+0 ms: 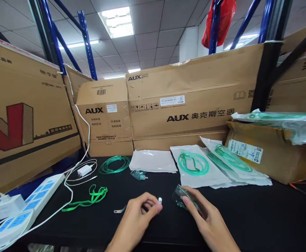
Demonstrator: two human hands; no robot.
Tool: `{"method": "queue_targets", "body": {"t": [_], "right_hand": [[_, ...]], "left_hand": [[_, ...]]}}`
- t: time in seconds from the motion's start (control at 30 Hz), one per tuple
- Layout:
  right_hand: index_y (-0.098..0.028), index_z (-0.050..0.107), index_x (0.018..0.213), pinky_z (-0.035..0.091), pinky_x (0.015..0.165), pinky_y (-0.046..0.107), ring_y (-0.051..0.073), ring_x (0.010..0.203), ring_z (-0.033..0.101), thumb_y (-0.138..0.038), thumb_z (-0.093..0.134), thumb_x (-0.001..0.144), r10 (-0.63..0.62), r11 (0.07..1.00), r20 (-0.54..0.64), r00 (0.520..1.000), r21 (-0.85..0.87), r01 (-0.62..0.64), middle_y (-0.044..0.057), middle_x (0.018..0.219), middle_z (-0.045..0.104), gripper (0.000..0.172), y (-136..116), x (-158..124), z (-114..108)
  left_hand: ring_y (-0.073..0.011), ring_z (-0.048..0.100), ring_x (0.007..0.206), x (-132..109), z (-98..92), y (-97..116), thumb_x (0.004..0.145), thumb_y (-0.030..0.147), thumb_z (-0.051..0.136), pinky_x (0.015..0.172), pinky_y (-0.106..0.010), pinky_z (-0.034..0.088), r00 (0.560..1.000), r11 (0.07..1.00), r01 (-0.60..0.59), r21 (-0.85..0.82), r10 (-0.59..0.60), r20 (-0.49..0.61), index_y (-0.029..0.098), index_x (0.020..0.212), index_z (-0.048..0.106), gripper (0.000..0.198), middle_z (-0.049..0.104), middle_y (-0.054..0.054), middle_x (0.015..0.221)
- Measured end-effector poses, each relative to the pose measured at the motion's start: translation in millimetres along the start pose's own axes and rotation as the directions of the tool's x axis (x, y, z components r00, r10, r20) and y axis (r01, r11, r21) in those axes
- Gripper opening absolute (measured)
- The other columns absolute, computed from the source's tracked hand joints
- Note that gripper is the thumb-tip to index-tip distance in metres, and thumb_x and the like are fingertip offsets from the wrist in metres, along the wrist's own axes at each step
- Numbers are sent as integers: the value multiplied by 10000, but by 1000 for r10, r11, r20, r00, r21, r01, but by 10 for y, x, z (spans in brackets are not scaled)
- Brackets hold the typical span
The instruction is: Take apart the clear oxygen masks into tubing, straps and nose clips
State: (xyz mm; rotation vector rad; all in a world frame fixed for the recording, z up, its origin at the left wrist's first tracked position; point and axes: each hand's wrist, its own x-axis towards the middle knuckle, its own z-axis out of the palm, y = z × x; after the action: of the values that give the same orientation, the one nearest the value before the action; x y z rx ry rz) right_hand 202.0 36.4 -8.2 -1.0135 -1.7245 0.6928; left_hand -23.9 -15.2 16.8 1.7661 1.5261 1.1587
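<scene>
My left hand (139,211) is closed in a pinch on a small white plastic piece (160,200) just above the black table (247,217). My right hand (202,213) grips a clear green-tinted mask (180,196) a little to the right of it. The two hands are close together but apart. A small metal strip (119,210) lies on the table left of my left hand. A small clear green part (139,174) sits farther back, beside a coil of green tubing (115,164).
Sealed bags with green tubing (195,164) lie behind my hands, next to an empty bag (153,161). A green strap (95,196), a white charger (84,170) and a power strip (27,206) occupy the left. Cardboard boxes (184,105) wall the back; an open box (273,154) stands right.
</scene>
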Motion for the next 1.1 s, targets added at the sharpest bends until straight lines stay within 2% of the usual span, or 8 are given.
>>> {"method": "queue_targets", "body": {"t": [0.1, 0.3, 0.47, 0.6, 0.8, 0.93, 1.03, 1.1], "right_hand": [[-274, 729, 1241, 586, 1016, 377, 280, 1171, 740, -524, 603, 999, -17, 1000, 26, 1000, -8, 17, 74, 1252, 787, 371, -52, -9, -7], [-267, 734, 1210, 596, 974, 354, 264, 1117, 753, -485, 605, 1003, -46, 999, 51, 998, -26, 47, 65, 1218, 791, 327, -120, -36, -23], [-264, 730, 1207, 598, 972, 355, 251, 1089, 761, -450, 605, 1009, -80, 995, 79, 994, -53, 84, 64, 1208, 792, 298, -174, -52, -37], [-271, 716, 1213, 614, 936, 345, 242, 1044, 772, -402, 640, 999, -118, 987, 88, 989, -103, 126, 55, 1179, 795, 262, -174, -29, -32], [-269, 695, 1210, 597, 1001, 390, 276, 1160, 731, -247, 663, 947, -240, 943, 154, 958, -198, 268, 90, 1293, 719, 266, -47, -75, 73], [-279, 634, 1344, 608, 995, 403, 275, 1195, 721, -198, 539, 1005, -305, 892, 260, 916, -258, 371, 119, 1398, 636, 361, -55, -102, 136], [-277, 612, 1381, 609, 1001, 383, 260, 1198, 717, -169, 551, 1010, -345, 843, 366, 864, -285, 457, 121, 1423, 617, 392, -90, 41, 195], [-264, 628, 1365, 586, 1046, 410, 272, 1246, 687, -153, 605, 997, -365, 805, 420, 831, -305, 508, 122, 1439, 613, 385, -90, 213, 270]], "left_hand": [[-181, 675, 729, -39, -272, -112, 954, 420, 667, 653, -239, 482, 1000, 998, 25, 50, -24, -9, 165, 1075, 777, 302, 780, -32, 815], [-204, 665, 797, -211, -659, -225, 920, 319, 725, 727, -259, 473, 999, 967, -50, 251, 52, -2, 276, 1096, 811, 201, 785, -1, 886], [-242, 686, 899, -303, -825, -390, 954, 338, 716, 836, -296, 506, 989, 908, -139, 395, 147, 12, 297, 1046, 823, 147, 794, -10, 916], [-251, 717, 934, -269, -932, -561, 997, 350, 648, 876, -319, 532, 985, 873, -147, 464, 172, -13, 274, 1053, 808, 186, 782, -25, 987], [-243, 708, 913, -207, -927, -656, 1047, 393, 558, 831, -357, 556, 975, 821, -163, 547, 219, -39, 280, 1184, 744, 257, 669, -40, 1058], [-261, 672, 1072, 2, -869, -520, 1069, 403, 543, 961, -409, 533, 963, 780, -206, 591, 269, -20, 298, 1251, 696, 261, 643, -42, 1152], [-259, 623, 1207, 339, -844, -432, 1071, 335, 555, 1083, -422, 478, 948, 743, -272, 611, 317, 36, 287, 1302, 664, 261, 636, -45, 1251], [-263, 592, 1276, 587, -828, -429, 1041, 292, 615, 1140, -446, 441, 936, 718, -321, 618, 340, 90, 292, 1370, 625, 329, 617, -47, 1353]]}}
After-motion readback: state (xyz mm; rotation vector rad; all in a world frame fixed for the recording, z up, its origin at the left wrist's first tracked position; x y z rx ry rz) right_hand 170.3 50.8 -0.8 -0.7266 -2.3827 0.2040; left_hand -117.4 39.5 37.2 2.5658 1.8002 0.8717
